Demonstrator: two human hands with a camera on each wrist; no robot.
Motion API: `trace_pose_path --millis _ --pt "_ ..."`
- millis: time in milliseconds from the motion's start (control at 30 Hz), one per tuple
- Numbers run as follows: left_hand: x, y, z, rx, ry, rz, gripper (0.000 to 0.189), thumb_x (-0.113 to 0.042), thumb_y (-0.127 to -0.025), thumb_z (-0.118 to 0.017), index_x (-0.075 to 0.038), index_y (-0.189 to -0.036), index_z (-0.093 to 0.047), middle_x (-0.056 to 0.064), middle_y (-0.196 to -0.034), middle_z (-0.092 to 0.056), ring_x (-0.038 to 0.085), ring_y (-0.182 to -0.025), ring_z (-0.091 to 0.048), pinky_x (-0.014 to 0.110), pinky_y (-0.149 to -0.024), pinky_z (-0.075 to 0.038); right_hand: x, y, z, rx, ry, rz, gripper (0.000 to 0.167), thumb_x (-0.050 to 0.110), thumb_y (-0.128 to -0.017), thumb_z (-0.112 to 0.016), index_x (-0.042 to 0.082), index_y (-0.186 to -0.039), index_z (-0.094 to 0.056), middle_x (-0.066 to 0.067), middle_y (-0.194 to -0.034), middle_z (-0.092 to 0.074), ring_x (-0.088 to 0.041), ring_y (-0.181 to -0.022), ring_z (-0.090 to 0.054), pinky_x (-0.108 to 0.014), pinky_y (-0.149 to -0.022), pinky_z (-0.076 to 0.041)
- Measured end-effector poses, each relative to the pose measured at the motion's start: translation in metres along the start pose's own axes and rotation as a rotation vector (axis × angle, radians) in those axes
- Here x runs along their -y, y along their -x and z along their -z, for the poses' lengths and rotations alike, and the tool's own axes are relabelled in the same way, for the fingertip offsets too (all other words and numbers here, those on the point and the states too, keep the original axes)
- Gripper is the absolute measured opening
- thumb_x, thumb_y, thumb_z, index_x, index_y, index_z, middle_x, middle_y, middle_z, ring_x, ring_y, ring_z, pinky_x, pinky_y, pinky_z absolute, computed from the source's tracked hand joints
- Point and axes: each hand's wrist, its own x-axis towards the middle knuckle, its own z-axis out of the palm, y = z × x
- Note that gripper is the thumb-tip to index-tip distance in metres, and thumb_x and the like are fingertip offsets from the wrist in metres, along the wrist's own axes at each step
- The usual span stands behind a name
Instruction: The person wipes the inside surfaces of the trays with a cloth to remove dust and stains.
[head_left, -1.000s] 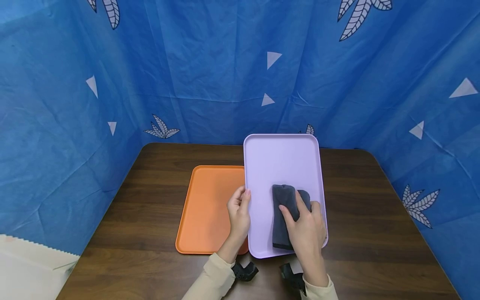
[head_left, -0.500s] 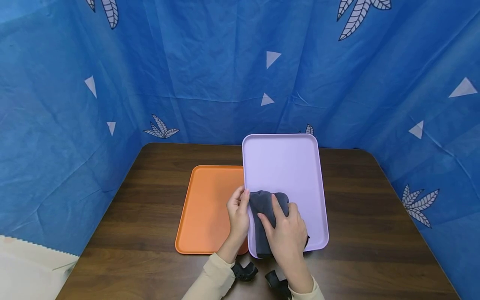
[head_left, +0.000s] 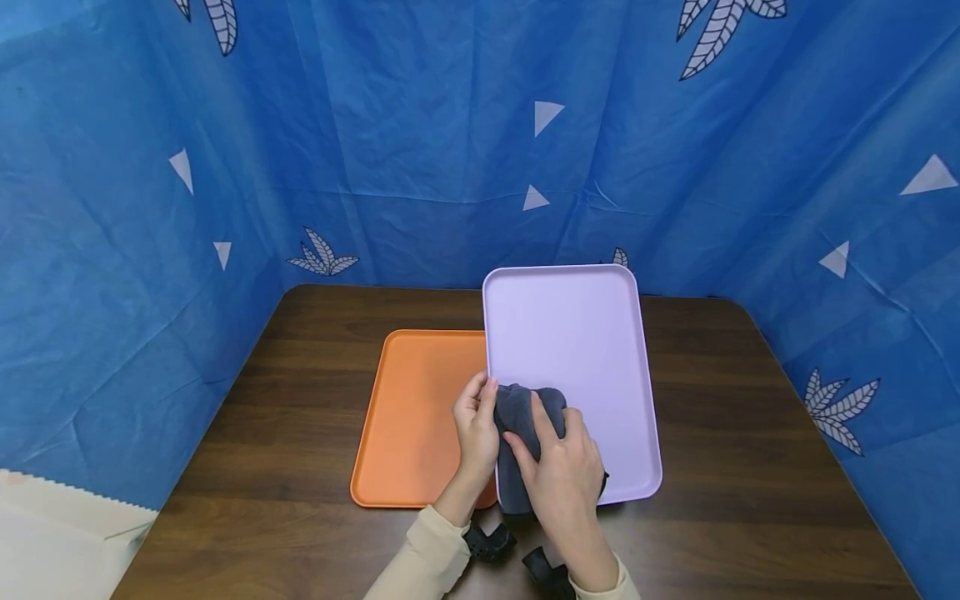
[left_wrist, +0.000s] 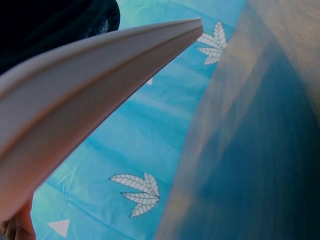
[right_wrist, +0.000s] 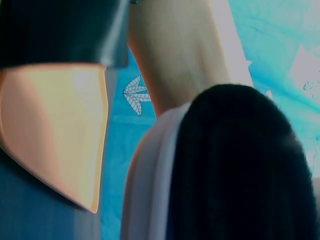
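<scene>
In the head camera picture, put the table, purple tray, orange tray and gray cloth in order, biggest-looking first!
Table
Purple tray
Orange tray, partly hidden
Gray cloth, partly hidden

Which tray is really bigger, I can't tell.

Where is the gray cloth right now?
In the head view, the gray cloth is against the lower left of the lilac tray, in the right hand's grip, beside the left hand's grip.
</scene>
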Motion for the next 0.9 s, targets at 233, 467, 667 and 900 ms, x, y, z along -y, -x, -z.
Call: trace_pose_path --millis 233,467,667,900 --pt "0.001 0.000 0.000 0.004 0.016 -0.012 0.030 -0.009 -0.101 -0.048 0.016 -0.112 -0.060 -0.009 -0.086 -0.061 0.004 -0.082 -0.057 0.017 -0.073 -0.046 -0.008 -0.001 0.002 0.003 -0.025 -0.025 0.062 0.033 -0.065 -0.090 0.011 -0.120 -0.070 -0.021 -0.090 -0.058 -0.028 -0.060 -0.055 -0.041 -0.049 -0.046" --pt "0.001 0.000 -0.001 -0.015 0.007 0.003 0.028 -0.008 -0.100 -0.049 0.016 -0.111 -0.061 -0.003 -0.082 -0.061 0.004 -0.077 -0.057 0.017 -0.068 -0.046 -0.022 -0.003 0.006 0.012 -0.032 -0.073 0.062 0.031 -0.065 -0.090 0.009 -0.120 -0.071 -0.022 -0.090 -0.059 -0.029 -0.061 -0.055 -0.039 -0.047 -0.044" --pt "0.001 0.001 -0.001 -0.006 0.025 0.016 0.028 -0.007 -0.101 -0.049 0.016 -0.112 -0.060 0.018 -0.082 -0.062 0.006 -0.074 -0.061 0.019 -0.066 -0.051 -0.034 -0.003 0.011 0.029 -0.026 -0.134 0.061 0.031 -0.066 -0.090 0.009 -0.120 -0.070 -0.021 -0.087 -0.058 -0.026 -0.055 -0.050 -0.035 -0.044 -0.040" --pt "-0.001 0.001 -0.002 -0.014 0.022 0.023 0.029 -0.007 -0.100 -0.049 0.017 -0.111 -0.060 -0.001 -0.080 -0.060 0.004 -0.074 -0.059 0.018 -0.065 -0.051 -0.050 -0.005 0.017 0.042 -0.016 -0.197 0.061 0.029 -0.068 -0.089 0.008 -0.121 -0.069 -0.025 -0.089 -0.056 -0.027 -0.053 -0.048 -0.034 -0.041 -0.037"
